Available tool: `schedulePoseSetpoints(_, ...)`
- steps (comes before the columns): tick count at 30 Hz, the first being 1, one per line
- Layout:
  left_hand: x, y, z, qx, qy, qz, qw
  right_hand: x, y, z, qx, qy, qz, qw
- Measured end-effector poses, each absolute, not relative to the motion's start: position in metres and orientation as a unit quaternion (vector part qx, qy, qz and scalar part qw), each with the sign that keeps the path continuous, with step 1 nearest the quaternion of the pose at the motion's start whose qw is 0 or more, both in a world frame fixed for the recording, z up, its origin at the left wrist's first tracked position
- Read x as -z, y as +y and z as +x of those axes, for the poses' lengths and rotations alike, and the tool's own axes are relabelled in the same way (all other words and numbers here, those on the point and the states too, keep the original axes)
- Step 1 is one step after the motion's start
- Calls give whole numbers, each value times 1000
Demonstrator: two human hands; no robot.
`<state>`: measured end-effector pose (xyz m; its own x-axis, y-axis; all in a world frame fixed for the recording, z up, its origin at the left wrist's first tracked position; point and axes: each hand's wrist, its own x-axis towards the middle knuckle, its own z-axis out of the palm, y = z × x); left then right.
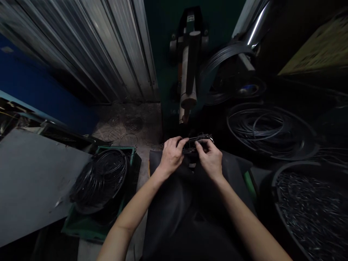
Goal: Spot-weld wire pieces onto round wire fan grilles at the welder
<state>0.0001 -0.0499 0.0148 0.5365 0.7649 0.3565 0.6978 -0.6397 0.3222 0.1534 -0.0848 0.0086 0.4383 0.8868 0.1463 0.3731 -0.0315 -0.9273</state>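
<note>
A small frame of thin dark metal wire is held up in front of my lap, between both hands. My left hand grips its left end, with thumb and fingers pressed together. Nearer its right end, my right hand pinches it between thumb and fingers. The fingers hide part of the frame, and the dim light blurs its finer wires. Just below the hands, dark cloth covers my lap. Beyond them, a machine with a thick metal cylinder points toward me.
At right stand a round tub with coiled wire and a tub full of small bent metal pieces. To the left, a black basin of wire loops rests on a green crate. A grey panel lies further left.
</note>
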Motion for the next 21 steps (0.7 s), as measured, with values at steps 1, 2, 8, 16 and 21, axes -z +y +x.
schedulePoseSetpoints(1,-14,-50,0,-236,418,874,74,-9,-84,153,-250,-465,-671,520)
schedulePoseSetpoints(2,-14,-49,-1,-233,420,874,79,-12,-83,153,-257,-461,-664,529)
schedulePoseSetpoints(8,-13,-47,-5,-227,438,862,114,-40,-107,168,-240,-475,-647,546)
schedulePoseSetpoints(16,-7,-39,-9,-279,445,840,139,45,-170,230,-121,-606,-708,343)
schedulePoseSetpoints(21,-9,-40,-5,-270,441,848,118,25,-152,214,-220,-483,-729,433)
